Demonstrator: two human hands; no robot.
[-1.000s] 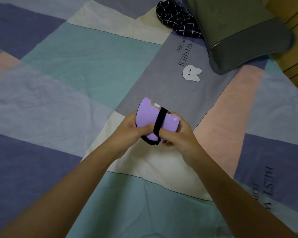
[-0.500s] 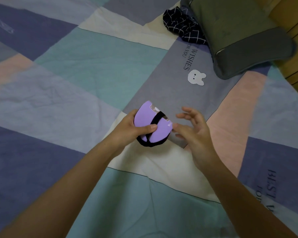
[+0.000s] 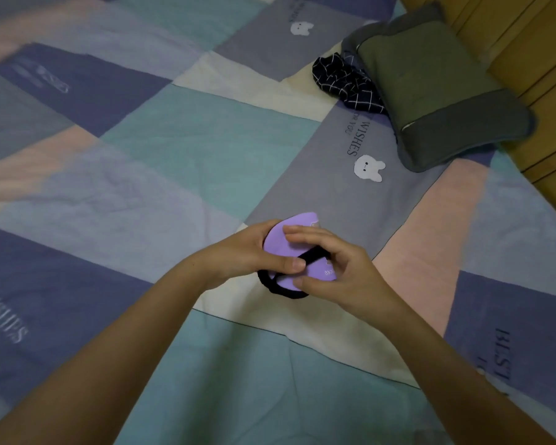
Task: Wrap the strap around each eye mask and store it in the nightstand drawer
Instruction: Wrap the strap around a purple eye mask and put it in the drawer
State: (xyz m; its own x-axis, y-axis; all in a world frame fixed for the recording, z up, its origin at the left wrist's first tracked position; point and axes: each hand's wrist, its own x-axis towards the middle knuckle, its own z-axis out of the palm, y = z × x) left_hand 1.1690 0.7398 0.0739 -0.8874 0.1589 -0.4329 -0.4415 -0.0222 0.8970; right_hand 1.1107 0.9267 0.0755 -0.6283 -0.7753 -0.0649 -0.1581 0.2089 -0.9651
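A folded purple eye mask (image 3: pixel 281 242) with a black strap (image 3: pixel 278 288) wound across it is held above the patchwork bedspread, in the middle of the head view. My left hand (image 3: pixel 247 253) grips its left side, thumb pressing on the strap. My right hand (image 3: pixel 337 268) holds the right side, fingers laid over the top and thumb under the lower edge. A loop of strap hangs below the mask. The nightstand is out of view.
A grey-green pillow (image 3: pixel 430 88) lies at the upper right against a wooden wall (image 3: pixel 527 43). A dark checked cloth (image 3: pixel 344 81) is bunched beside the pillow. The patchwork bedspread (image 3: pixel 174 155) fills the remaining view.
My right hand, which had let go and opened half a second ago, is back on the mask. The camera has tilted, so the pillow sits lower in view.
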